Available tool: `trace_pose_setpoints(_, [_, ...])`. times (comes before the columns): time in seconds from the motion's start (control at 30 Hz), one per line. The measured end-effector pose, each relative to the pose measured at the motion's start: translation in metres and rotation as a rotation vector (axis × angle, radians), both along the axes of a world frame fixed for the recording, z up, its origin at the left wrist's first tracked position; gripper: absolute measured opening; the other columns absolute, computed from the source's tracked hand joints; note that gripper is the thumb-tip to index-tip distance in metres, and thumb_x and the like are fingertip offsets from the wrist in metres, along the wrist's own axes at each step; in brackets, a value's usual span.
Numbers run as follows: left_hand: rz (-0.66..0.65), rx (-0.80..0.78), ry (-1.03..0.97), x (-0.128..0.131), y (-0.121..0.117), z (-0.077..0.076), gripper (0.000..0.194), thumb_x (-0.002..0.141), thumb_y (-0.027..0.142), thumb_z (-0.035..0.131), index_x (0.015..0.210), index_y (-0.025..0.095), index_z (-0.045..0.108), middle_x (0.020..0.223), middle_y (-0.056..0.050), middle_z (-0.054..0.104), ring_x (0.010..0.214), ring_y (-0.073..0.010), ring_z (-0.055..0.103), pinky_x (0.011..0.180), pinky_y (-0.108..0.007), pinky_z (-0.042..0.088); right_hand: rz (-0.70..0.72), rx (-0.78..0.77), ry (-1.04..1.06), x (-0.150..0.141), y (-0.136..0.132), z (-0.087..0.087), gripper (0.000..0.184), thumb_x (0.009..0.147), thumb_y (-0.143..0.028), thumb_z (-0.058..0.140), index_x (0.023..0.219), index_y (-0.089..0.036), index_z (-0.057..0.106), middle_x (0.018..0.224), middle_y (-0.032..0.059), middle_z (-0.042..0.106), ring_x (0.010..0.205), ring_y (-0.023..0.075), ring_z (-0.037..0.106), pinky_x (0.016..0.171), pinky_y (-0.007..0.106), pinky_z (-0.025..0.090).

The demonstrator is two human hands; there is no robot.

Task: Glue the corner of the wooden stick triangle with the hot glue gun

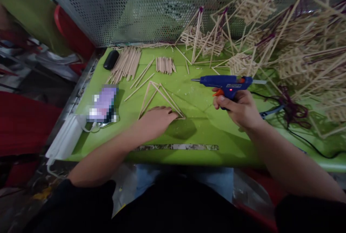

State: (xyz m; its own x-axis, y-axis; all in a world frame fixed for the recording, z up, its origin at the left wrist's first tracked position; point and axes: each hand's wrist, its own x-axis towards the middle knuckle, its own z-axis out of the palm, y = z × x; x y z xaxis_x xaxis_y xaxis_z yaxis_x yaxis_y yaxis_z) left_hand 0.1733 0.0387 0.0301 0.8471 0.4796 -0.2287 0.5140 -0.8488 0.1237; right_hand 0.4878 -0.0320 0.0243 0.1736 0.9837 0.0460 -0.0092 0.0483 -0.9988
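Note:
My right hand (238,108) is wrapped round the handle of a blue glue gun (220,80), its nozzle pointing left above the table. A finger lies by the orange trigger, a small red light glows on the body, and a glue stick pokes out at the back. On the green tabletop, a pyramid-like frame (166,96) of thin wooden sticks lies under my left hand (158,121). The fingers of that hand are bent over the frame's near side, with the thumb by its right corner; they partly hide the near stick.
Long wooden sticks (127,62) and short sticks (164,65) lie in piles at the back, near a black case (111,59). A phone (104,101) and white power strip (66,135) are at left. Finished stick structures (297,60), purple cord (293,108) and a black cable crowd the right.

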Motion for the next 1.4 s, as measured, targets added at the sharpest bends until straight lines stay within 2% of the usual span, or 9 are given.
trace_pose_setpoints(0.2, [0.009,0.013,0.019,-0.003,0.002,0.007,0.047,0.107,0.006,0.055,0.146,0.023,0.073,0.135,-0.011,0.079,0.117,-0.0291,0.077,0.107,-0.045,0.06,0.135,-0.174,0.251,-0.006,-0.001,0.006,0.024,0.083,-0.04,0.096,0.098,-0.027,0.084,0.075,-0.0011,0.054,0.068,0.0165,0.049,0.064,0.036,0.05])
trace_pose_setpoints(0.33, [0.0,0.042,0.069,0.001,0.004,0.011,0.052,0.105,0.004,0.055,0.15,0.025,0.073,0.133,-0.01,0.08,0.122,-0.0299,0.076,0.112,-0.046,0.058,0.257,-0.288,0.345,-0.004,-0.005,0.008,0.026,0.086,-0.043,0.095,0.102,-0.025,0.084,0.07,-0.0019,0.047,0.065,0.0155,0.044,0.061,0.034,0.047])
trace_pose_setpoints(0.43, [-0.035,0.033,0.101,0.003,0.007,0.011,0.049,0.107,0.005,0.054,0.148,0.025,0.074,0.132,-0.01,0.08,0.124,-0.0307,0.075,0.112,-0.047,0.057,0.286,-0.318,0.389,-0.003,-0.005,0.009,0.027,0.086,-0.047,0.094,0.098,-0.025,0.083,0.067,-0.0033,0.041,0.064,0.015,0.041,0.061,0.033,0.046])
trace_pose_setpoints(0.5, [-0.04,0.035,0.097,0.003,0.008,0.01,0.047,0.108,0.006,0.054,0.146,0.025,0.075,0.132,-0.01,0.08,0.124,-0.0309,0.075,0.112,-0.047,0.057,0.258,-0.32,0.373,-0.005,-0.004,0.008,0.024,0.086,-0.045,0.094,0.095,-0.025,0.083,0.066,-0.0033,0.04,0.064,0.0147,0.039,0.06,0.032,0.045])
trace_pose_setpoints(0.63, [-0.038,0.027,0.062,0.0,0.009,0.007,0.054,0.107,0.004,0.054,0.154,0.026,0.07,0.136,-0.01,0.08,0.127,-0.0313,0.075,0.114,-0.048,0.057,0.151,-0.329,0.279,-0.007,0.0,0.002,0.019,0.084,-0.037,0.094,0.092,-0.024,0.083,0.071,-0.0009,0.05,0.064,0.0138,0.04,0.056,0.031,0.044])
trace_pose_setpoints(0.8, [-0.058,0.001,0.028,-0.002,0.011,0.005,0.068,0.104,-0.002,0.049,0.163,0.029,0.064,0.142,-0.01,0.078,0.128,-0.0301,0.074,0.114,-0.047,0.058,0.125,-0.369,0.192,-0.008,0.002,-0.007,0.027,0.087,-0.043,0.097,0.096,-0.022,0.081,0.069,-0.0012,0.05,0.064,0.0148,0.048,0.055,0.031,0.046])
trace_pose_setpoints(1.03, [-0.075,-0.011,0.016,-0.004,0.013,0.002,0.067,0.106,-0.001,0.049,0.165,0.027,0.063,0.151,-0.011,0.076,0.133,-0.0289,0.074,0.122,-0.047,0.054,0.067,-0.352,0.173,-0.008,0.004,-0.009,0.029,0.084,-0.042,0.099,0.094,-0.02,0.083,0.069,-0.0004,0.054,0.064,0.0135,0.05,0.054,0.029,0.047])
trace_pose_setpoints(1.27, [0.026,-0.05,-0.034,-0.012,0.022,-0.001,0.053,0.119,0.027,0.049,0.171,0.031,0.058,0.159,-0.015,0.068,0.141,-0.0344,0.069,0.124,-0.054,0.052,0.046,-0.332,0.14,-0.006,0.004,-0.01,0.025,0.084,-0.041,0.098,0.092,-0.021,0.085,0.069,-0.0003,0.054,0.064,0.0134,0.05,0.054,0.028,0.045])
trace_pose_setpoints(1.4, [0.043,-0.112,-0.011,-0.015,0.026,-0.005,0.056,0.119,0.03,0.044,0.174,0.035,0.052,0.163,-0.015,0.064,0.145,-0.0359,0.067,0.123,-0.055,0.053,0.026,-0.347,0.142,-0.006,0.005,-0.008,0.025,0.083,-0.04,0.098,0.091,-0.021,0.085,0.068,0.0001,0.055,0.064,0.0136,0.049,0.054,0.029,0.043])
